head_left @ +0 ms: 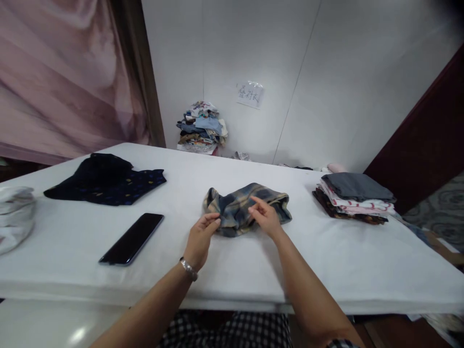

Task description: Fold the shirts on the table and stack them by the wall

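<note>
A crumpled plaid shirt (237,205) in blue, grey and yellow lies bunched on the white-covered table in front of me. At its left end is my left hand (200,239), with thumb and fingertips close together on the cloth's near edge. My right hand (266,216) is over the shirt's right half, its index finger stretched out and its thumb apart from it. Some of the right hand's other fingers are curled and partly hidden. A metal bracelet (188,268) circles my left wrist.
A black phone (132,239) lies left of my left arm. Behind it is a dark garment (105,179), with white cloth (14,217) at the far left edge. A folded clothes stack (355,198) stands at right. Beyond the table are a clothes pile (203,126) and wall sign (250,94).
</note>
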### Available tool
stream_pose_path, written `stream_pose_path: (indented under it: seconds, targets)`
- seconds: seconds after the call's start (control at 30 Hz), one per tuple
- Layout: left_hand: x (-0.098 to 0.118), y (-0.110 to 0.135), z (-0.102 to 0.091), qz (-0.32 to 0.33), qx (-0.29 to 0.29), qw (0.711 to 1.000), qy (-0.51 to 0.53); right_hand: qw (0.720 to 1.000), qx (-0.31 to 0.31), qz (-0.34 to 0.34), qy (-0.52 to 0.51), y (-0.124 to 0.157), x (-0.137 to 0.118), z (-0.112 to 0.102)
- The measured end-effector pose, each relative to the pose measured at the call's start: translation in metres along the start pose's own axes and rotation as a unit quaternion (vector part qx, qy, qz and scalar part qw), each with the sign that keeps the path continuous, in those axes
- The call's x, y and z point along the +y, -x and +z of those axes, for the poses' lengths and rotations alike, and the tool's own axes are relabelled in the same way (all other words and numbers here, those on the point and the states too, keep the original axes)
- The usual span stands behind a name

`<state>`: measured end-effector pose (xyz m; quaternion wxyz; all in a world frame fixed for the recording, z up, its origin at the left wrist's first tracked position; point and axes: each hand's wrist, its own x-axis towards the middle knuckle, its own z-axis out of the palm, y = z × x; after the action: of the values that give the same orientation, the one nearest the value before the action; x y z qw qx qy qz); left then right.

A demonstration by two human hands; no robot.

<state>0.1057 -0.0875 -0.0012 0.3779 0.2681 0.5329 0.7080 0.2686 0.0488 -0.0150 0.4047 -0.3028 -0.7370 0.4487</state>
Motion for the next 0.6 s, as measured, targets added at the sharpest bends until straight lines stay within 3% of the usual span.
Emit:
stream_pose_path:
  seconds: [0.1,0.17,0.23,0.3,0.37,0.43,0.53,0.6]
  targets:
    - [0.010,0.000,0.007,0.108,0.024,0.993,-0.026,0.992,-0.088,-0.080,0.051,0.017,-0.017,0.022]
    - [0.017,0.004,0.013,0.197,-0.016,0.976,-0.094,0.987,-0.106,-0.101,0.069,0.019,-0.022,0.032]
    - [0.020,0.007,0.017,0.294,-0.080,0.934,-0.189,0.995,-0.055,-0.066,0.044,0.011,-0.026,0.031]
    - [0.017,0.004,0.015,0.364,-0.123,0.881,-0.276,0.999,0.037,-0.001,0.005,-0.006,-0.037,0.018]
    - [0.010,-0.004,0.009,0.378,-0.129,0.849,-0.347,0.991,0.119,0.046,-0.028,-0.026,-0.056,-0.001]
    - [0.001,-0.016,0.005,0.346,-0.122,0.838,-0.404,0.985,0.158,0.050,-0.053,-0.046,-0.081,-0.018]
    - [-0.006,-0.032,0.006,0.286,-0.123,0.851,-0.423,0.987,0.149,0.000,-0.059,-0.071,-0.115,-0.032]
    - [-0.001,-0.037,0.010,0.283,-0.090,0.872,-0.389,0.988,0.140,-0.042,-0.039,-0.085,-0.132,-0.035]
